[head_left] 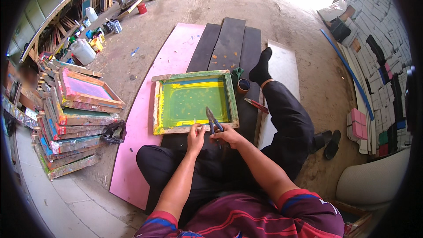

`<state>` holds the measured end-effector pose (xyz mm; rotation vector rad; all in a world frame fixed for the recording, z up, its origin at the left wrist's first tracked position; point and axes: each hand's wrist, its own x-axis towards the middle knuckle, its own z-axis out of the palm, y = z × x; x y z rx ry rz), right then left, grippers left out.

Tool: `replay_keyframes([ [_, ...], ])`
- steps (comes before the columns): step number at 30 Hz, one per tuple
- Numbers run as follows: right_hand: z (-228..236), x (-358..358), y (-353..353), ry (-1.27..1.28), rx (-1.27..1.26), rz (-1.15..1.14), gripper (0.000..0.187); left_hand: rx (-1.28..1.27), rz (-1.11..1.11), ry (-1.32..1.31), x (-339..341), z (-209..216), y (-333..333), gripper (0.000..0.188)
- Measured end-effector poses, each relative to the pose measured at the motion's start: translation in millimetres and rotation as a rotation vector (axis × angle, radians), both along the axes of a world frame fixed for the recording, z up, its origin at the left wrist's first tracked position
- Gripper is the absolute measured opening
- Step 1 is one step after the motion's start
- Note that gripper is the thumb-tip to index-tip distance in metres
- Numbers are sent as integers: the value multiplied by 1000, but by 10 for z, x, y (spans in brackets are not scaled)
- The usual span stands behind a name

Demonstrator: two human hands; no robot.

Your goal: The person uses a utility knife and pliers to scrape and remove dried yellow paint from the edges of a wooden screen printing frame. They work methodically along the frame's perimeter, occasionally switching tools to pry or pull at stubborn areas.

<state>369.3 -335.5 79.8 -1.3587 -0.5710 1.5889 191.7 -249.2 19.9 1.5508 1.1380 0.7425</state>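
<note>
My right hand (226, 135) is closed round the dark blue handles of a pair of pliers (211, 115), whose metal jaws point away from me over the screen. Just left of it, my left hand (196, 135) is closed in a pinch at the near edge of a wooden screen-printing frame (234, 99); what it holds, if anything, is too small to make out. Green mesh (194, 101) with pale spots fills the frame, bordered by yellow tape or paint. Beside the frame's right side stand a small dark cup (243, 86) and a red-handled tool (256, 105).
Under the frame lie dark boards (229, 44) and a pink sheet (165, 53). A stack of paint-stained frames (75, 123) rises at left, with a black plastic bag (115, 132) against it. Slippers (332, 144) sit right of my stretched leg. Bundled paper stacks (383, 61) line the right wall.
</note>
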Motion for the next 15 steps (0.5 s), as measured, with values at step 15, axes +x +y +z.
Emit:
replay_keyframes([
  [15, -655, 1011, -399, -505, -145, -383, 48, -523, 712, -131, -348, -146, 347, 82],
])
